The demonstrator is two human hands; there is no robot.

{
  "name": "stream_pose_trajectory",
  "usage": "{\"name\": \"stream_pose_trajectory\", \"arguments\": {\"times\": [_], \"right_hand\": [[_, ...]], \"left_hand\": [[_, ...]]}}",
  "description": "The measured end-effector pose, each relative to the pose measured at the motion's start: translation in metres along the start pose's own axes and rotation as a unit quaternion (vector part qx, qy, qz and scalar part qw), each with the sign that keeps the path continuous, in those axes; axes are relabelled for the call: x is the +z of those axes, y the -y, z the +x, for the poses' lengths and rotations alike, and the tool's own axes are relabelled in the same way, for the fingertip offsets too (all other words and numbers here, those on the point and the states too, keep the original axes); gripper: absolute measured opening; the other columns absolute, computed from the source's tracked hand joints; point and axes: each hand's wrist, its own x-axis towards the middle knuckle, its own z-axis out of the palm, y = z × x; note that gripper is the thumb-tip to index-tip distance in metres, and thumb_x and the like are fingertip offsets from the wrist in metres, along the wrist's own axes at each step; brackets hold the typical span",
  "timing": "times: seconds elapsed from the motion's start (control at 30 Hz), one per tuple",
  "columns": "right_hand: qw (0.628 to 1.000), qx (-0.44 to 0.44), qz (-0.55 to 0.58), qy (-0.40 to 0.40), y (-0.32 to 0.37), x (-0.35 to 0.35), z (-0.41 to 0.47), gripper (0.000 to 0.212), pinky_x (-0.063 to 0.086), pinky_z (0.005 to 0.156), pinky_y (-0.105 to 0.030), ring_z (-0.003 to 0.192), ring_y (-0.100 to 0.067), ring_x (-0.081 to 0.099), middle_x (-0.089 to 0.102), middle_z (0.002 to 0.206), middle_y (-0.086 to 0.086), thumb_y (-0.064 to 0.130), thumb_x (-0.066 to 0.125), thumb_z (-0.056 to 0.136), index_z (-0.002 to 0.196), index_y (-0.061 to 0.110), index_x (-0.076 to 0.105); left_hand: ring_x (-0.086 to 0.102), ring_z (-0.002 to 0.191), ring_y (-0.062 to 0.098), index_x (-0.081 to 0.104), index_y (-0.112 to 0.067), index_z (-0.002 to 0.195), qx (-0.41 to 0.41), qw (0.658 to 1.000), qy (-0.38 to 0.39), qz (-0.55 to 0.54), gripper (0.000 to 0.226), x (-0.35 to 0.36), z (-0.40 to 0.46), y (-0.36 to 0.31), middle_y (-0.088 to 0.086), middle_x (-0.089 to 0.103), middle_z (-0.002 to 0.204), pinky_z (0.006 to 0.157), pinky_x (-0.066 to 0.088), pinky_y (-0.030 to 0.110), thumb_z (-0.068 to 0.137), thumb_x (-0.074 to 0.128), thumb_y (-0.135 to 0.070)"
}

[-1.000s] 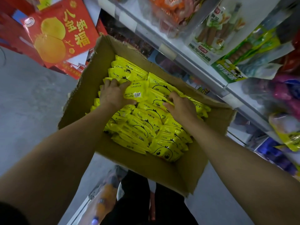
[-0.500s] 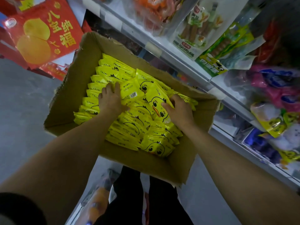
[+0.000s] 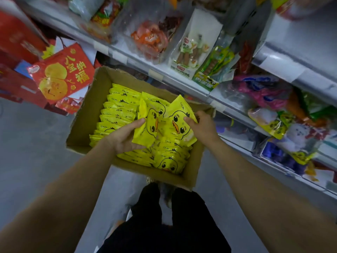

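Store shelf (image 3: 158, 75) behind box (image 3: 85, 115): left hand (image 3: 124, 137) fingers pinch duck packet (image 3: 148, 130), right hand (image 3: 202, 128) pinches second packet (image 3: 179, 121) (nearer shelf, tilted upright).

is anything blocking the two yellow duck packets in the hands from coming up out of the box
Nothing visible does. The left hand grips one yellow duck packet, the right hand a second duck packet; both sit tilted above the packed rows, and the cardboard box is open on top with nothing over it.
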Motion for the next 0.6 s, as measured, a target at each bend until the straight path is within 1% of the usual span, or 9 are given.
{"name": "stream_pose_trajectory", "arguments": {"times": [0.07, 0.17, 0.23, 0.33, 0.4, 0.43, 0.5, 0.57, 0.6], "right_hand": [[1.0, -0.012, 0.019, -0.013, 0.004, -0.019, -0.013, 0.032, 0.031, 0.053, -0.023, 0.063, -0.011, 0.047, 0.048, 0.065, 0.011, 0.037, 0.069, 0.089, 0.074, 0.018, 0.049], [0.997, -0.027, 0.06, -0.032, 0.008, -0.059, -0.033, 0.031, 0.033, 0.053, -0.016, 0.06, -0.003, 0.047, 0.05, 0.066, 0.013, 0.034, 0.071, 0.089, 0.07, 0.026, 0.047], [0.994, -0.028, 0.093, -0.049, 0.005, -0.084, -0.043, 0.022, 0.042, 0.062, -0.027, 0.067, -0.01, 0.055, 0.06, 0.073, 0.008, 0.034, 0.073, 0.087, 0.079, 0.023, 0.056], [0.989, -0.042, 0.116, -0.081, -0.008, -0.133, -0.061, 0.033, 0.049, 0.068, -0.041, 0.073, -0.029, 0.063, 0.067, 0.078, -0.01, 0.045, 0.073, 0.083, 0.077, 0.016, 0.057], [0.984, -0.062, 0.129, -0.104, -0.019, -0.176, -0.077, 0.045, 0.051, 0.072, -0.047, 0.077, -0.033, 0.064, 0.067, 0.082, -0.016, 0.057, 0.07, 0.077, 0.077, 0.014, 0.057], [0.981, -0.08, 0.137, -0.114, -0.023, -0.198, -0.088, 0.044, 0.051, 0.072, -0.047, 0.074, -0.03, 0.063, 0.067, 0.082, -0.016, 0.056, 0.07, 0.077, 0.076, 0.015, 0.057], [0.97, -0.105, 0.162, -0.148, -0.032, -0.244, -0.111, 0.032, 0.05, 0.069, -0.041, 0.07, -0.02, 0.059, 0.068, 0.079, -0.014, 0.044, 0.073, 0.083, 0.072, 0.018, 0.057], [0.957, -0.125, 0.196, -0.173, -0.045, -0.287, -0.133, 0.026, 0.048, 0.063, -0.033, 0.067, -0.013, 0.06, 0.069, 0.075, -0.004, 0.036, 0.073, 0.087, 0.072, 0.021, 0.057], [0.95, -0.138, 0.207, -0.186, -0.052, -0.307, -0.144, 0.024, 0.047, 0.061, -0.029, 0.066, -0.011, 0.06, 0.068, 0.074, 0.0, 0.034, 0.073, 0.087, 0.073, 0.022, 0.058]], "left_hand": [[0.064, 0.111, 0.034, 0.057, -0.019, 0.132, 0.018, 0.997, 0.072, -0.015, 0.073, 0.022, -0.018, -0.001, 0.017, 0.064, 0.126, 0.085, 0.055, 0.05, 0.073, 0.071, -0.058], [0.064, 0.112, 0.034, 0.063, -0.02, 0.126, 0.052, 0.996, 0.075, 0.026, 0.063, 0.061, -0.042, -0.007, 0.016, 0.065, 0.124, 0.091, 0.054, 0.05, 0.076, 0.065, -0.059], [0.056, 0.124, 0.032, 0.061, -0.025, 0.129, 0.072, 0.991, 0.077, 0.083, 0.072, 0.089, -0.055, -0.008, 0.011, 0.058, 0.135, 0.106, 0.041, 0.054, 0.068, 0.076, -0.061], [0.035, 0.134, 0.014, 0.06, -0.042, 0.12, 0.094, 0.98, -0.038, 0.168, 0.072, 0.136, -0.083, -0.012, -0.018, 0.038, 0.142, 0.109, 0.031, 0.046, 0.055, 0.081, -0.065], [0.034, 0.134, 0.013, 0.061, -0.044, 0.118, 0.11, 0.969, -0.046, 0.216, 0.067, 0.171, -0.095, -0.009, -0.02, 0.038, 0.142, 0.111, 0.029, 0.046, 0.058, 0.079, -0.067], [0.042, 0.131, 0.015, 0.063, -0.042, 0.12, 0.12, 0.962, -0.032, 0.242, 0.069, 0.191, -0.101, -0.006, -0.016, 0.045, 0.143, 0.11, 0.033, 0.047, 0.058, 0.079, -0.068], [0.068, 0.102, 0.015, 0.065, -0.029, 0.12, 0.157, 0.948, -0.003, 0.277, 0.055, 0.237, -0.118, 0.0, -0.005, 0.071, 0.114, 0.09, 0.054, 0.036, 0.073, 0.074, -0.058], [0.072, 0.069, 0.01, 0.066, -0.019, 0.108, 0.221, 0.93, 0.002, 0.293, 0.029, 0.283, -0.136, 0.009, -0.006, 0.076, 0.081, 0.059, 0.058, 0.025, 0.089, 0.064, -0.04], [0.072, 0.067, 0.014, 0.067, -0.017, 0.106, 0.245, 0.919, 0.01, 0.307, 0.025, 0.307, -0.144, 0.014, -0.003, 0.076, 0.08, 0.057, 0.059, 0.028, 0.091, 0.063, -0.037]]}}
